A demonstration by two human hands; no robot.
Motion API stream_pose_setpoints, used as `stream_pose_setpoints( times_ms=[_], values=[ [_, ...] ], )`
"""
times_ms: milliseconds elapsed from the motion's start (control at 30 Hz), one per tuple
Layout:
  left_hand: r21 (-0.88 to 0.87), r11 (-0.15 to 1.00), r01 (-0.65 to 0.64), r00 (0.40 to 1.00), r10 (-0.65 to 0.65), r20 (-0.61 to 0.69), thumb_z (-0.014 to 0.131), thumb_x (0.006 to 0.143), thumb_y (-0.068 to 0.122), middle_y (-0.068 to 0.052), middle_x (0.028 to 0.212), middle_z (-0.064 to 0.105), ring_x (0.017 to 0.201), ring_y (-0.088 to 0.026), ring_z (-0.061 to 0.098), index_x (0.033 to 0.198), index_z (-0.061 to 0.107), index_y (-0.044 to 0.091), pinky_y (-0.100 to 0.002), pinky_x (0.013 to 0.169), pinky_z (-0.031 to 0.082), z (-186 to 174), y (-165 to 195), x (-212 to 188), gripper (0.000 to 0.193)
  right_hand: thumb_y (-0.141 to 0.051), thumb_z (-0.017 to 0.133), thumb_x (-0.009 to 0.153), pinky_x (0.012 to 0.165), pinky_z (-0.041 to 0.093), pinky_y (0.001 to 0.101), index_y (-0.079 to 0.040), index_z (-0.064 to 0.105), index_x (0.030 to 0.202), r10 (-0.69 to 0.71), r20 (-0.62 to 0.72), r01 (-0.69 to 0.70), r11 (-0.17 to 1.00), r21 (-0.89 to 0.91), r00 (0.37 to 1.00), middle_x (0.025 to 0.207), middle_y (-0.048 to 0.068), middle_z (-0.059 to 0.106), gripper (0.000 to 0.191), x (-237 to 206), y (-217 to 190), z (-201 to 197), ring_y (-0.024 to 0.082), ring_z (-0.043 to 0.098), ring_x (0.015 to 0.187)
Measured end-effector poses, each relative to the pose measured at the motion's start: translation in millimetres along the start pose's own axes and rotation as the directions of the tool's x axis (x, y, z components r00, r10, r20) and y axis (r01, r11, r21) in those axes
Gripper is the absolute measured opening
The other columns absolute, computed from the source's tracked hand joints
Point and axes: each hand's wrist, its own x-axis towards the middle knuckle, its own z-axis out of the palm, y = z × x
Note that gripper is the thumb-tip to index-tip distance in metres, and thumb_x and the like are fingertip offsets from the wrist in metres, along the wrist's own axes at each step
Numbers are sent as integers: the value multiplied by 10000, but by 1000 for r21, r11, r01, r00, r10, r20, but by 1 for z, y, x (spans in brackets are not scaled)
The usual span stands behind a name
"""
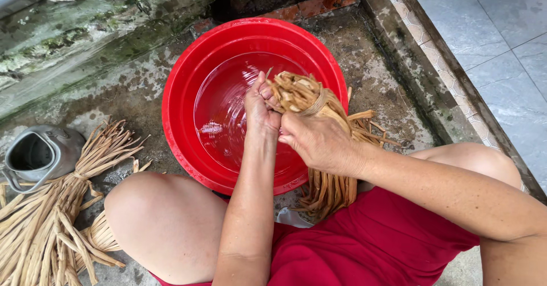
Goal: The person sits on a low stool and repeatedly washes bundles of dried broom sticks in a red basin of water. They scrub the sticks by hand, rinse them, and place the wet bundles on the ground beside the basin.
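I see my left hand (261, 108) and right hand (316, 142) both clenched around a tied bundle of dried straw strips (319, 106), holding it over the red basin (176, 109) of water so drips fall inside.

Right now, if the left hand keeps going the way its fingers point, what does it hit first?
The left hand points up-frame, away from the person, out over the water in the red basin. Going straight on, it would probably meet the basin's far inner wall first. Depth is unclear; angled downward, it would enter the water sooner.
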Motion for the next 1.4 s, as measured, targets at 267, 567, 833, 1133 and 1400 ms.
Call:
stream_pose_setpoints(
  times_ms=[267, 567, 833, 1133, 1400],
  values=[
    [-39, 999, 36, 996, -39, -82, 584, 1032, 198, 49, 536, 456, 366, -62, 293, 674, 487, 163, -212, 320, 281, -6, -2, 7, 373, -167, 641, 982, 597, 483, 510, -57, 445, 1000, -8, 37, 8, 1000, -12, 999, 788, 172, 617, 226, -14, 0, 1, 406, 656, 749],
    [161, 973, 167, 983, -151, -106, 531, 1040, 287, -126, 1058, 738, 886, -220, 737, 1120, 669, 25, -368, 796, 625, -16, -22, -5, 307, -196, 623, 1015, 549, 495, 298, -95, 469, 920, 246, 83, -259, 895, 362, 966, 671, 19, 579, 207, -19, 18, -13, 115, 611, 596],
    [292, 952, 88, 992, -110, 61, 580, 991, 227, -183, 1108, 716, 1053, -298, 684, 1172, 642, -1, -493, 972, 558, -16, -54, 4, 298, -126, 515, 1096, 564, 521, 218, -83, 462, 1001, 196, -53, -116, 755, 645, 979, 818, 42, 610, 117, -29, 41, -19, 69, 579, 656],
    [187, 981, -43, 979, 4, 204, 612, 939, 701, -243, 1453, 519, 1372, -347, 504, 1469, 470, 7, -470, 1153, 454, -6, -36, -34, 885, -106, 573, 1089, 595, 489, 183, -62, 510, 1039, 413, -100, -141, 515, 846, 905, 903, 102, 715, 92, -8, 63, -26, 40, 520, 625],
    [745, 625, -233, 957, 10, 291, 858, 618, 565, -170, 1577, 357, 1451, -304, 367, 1588, 111, 166, -510, 1206, 326, 5, -37, -67, 1287, -80, 624, 1006, 692, 557, 211, -58, 705, 1086, 384, -63, -255, 718, 648, 921, 1154, 44, 733, 116, -2, 58, -33, 52, 645, 815]
  ],
)
